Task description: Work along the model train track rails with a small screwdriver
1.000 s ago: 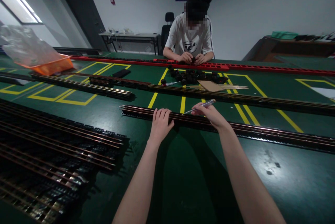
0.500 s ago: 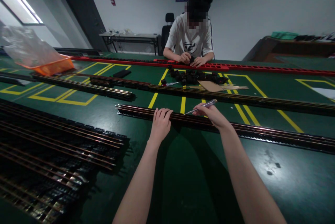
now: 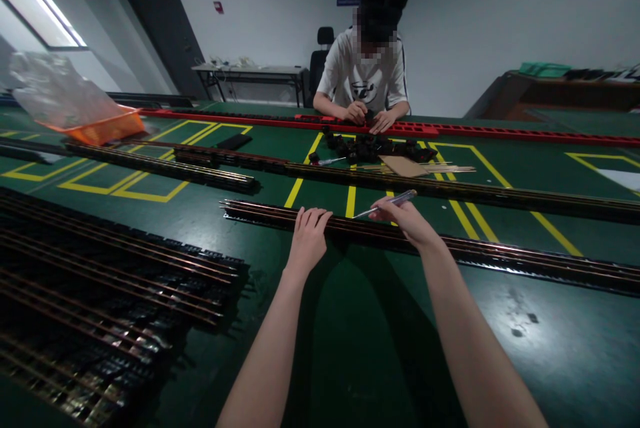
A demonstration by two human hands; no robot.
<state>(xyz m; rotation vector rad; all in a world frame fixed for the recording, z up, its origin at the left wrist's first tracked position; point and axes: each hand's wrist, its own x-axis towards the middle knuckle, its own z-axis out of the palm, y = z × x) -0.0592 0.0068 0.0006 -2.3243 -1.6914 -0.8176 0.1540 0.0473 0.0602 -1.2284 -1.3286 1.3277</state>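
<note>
A long black strip with copper rails (image 3: 480, 256) lies across the green table (image 3: 360, 335) in front of me. My left hand (image 3: 307, 241) rests on it with the fingers curled over its far edge. My right hand (image 3: 407, 218) holds a slim clear-handled screwdriver (image 3: 387, 202), whose tip points left at the strip, just right of my left hand.
A stack of similar strips (image 3: 115, 295) lies at the left. More long strips (image 3: 165, 165) cross the table farther back. A person in a white shirt (image 3: 365, 75) works opposite at a red rail (image 3: 450, 128), with black parts (image 3: 370, 146) and cardboard (image 3: 403, 165) nearby. An orange tray (image 3: 100, 128) stands far left.
The strip has slid a little to the left under my hands. My hands have barely moved. The person opposite has shifted their hands slightly.
</note>
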